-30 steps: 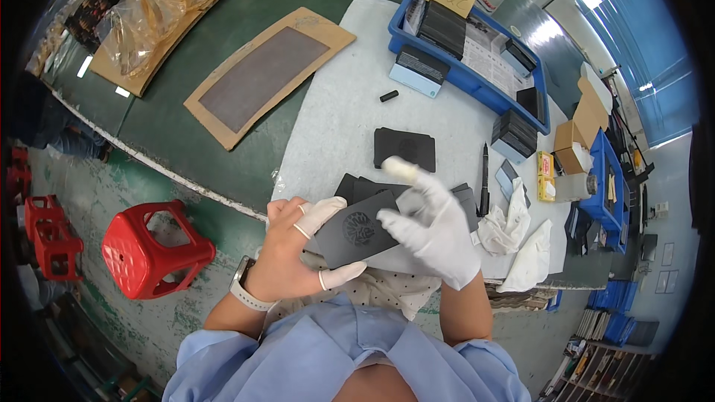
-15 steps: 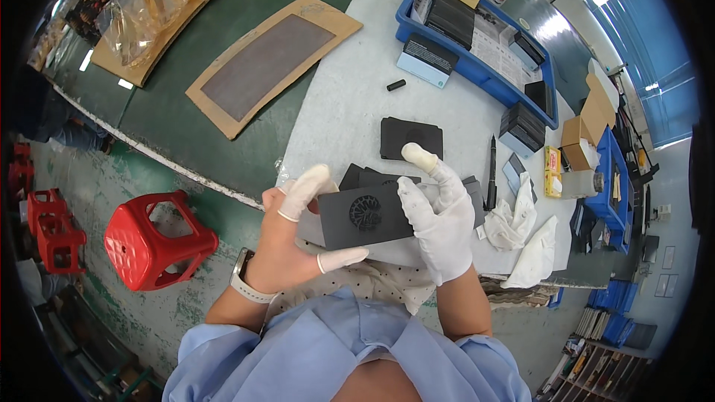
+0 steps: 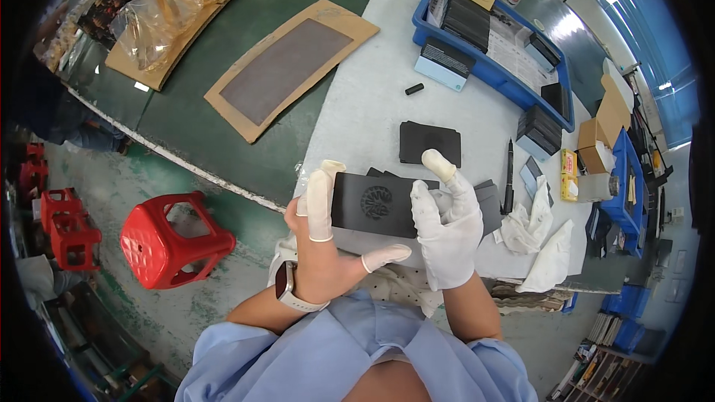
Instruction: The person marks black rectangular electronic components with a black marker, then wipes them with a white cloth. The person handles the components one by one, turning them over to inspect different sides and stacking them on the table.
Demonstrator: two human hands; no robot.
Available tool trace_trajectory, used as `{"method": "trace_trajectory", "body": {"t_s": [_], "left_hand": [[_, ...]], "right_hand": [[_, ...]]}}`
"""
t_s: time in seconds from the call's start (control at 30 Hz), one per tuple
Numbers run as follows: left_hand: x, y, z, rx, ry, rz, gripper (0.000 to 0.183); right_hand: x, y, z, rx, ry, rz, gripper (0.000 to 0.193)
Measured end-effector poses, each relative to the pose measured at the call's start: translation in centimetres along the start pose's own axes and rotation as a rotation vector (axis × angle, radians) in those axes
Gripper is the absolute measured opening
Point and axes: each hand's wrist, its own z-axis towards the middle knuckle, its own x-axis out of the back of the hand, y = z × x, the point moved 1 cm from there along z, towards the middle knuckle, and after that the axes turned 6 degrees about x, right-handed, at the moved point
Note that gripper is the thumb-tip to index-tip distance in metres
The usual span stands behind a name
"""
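Observation:
A black card (image 3: 371,205) with a round dark emblem is held over the white-covered table, its face turned toward me. My right hand (image 3: 451,234), in a white glove, pinches its right end between thumb and finger, with the forefinger raised. My left hand (image 3: 325,260) wears pale finger cots and a wristwatch. Its upright fingers are at the card's left edge, while its thumb stretches out below, apart from the card. Whether those fingers touch the edge is unclear. Beyond lies a stack of black cards (image 3: 430,143). More loose cards (image 3: 488,205) lie partly hidden behind the right hand.
A black marker (image 3: 509,179) lies uncapped right of the cards, its cap (image 3: 414,89) farther off. White cloths (image 3: 527,225) lie at right. A blue tray (image 3: 497,67) holds black boxes. Brown cardboard (image 3: 287,71) rests on the green table; a red stool (image 3: 175,242) stands at left.
My left hand has turned more upright, its fingers now together at the card's left edge. My right hand keeps its hold. The whole view has shifted slightly.

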Motion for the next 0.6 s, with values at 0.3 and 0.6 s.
{"method": "trace_trajectory", "body": {"t_s": [0.3, 0.6], "left_hand": [[0.3, -0.2, -0.1, -0.024, 0.051, 0.073, 0.113], [1.0, -1.6, -0.2, -0.048, -0.014, -0.006, 0.104]], "right_hand": [[0.0, 0.4, -0.1, 0.063, -0.009, -0.028, 0.041], [0.3, 0.0, 0.0, 0.071, 0.011, 0.028, 0.041]]}}
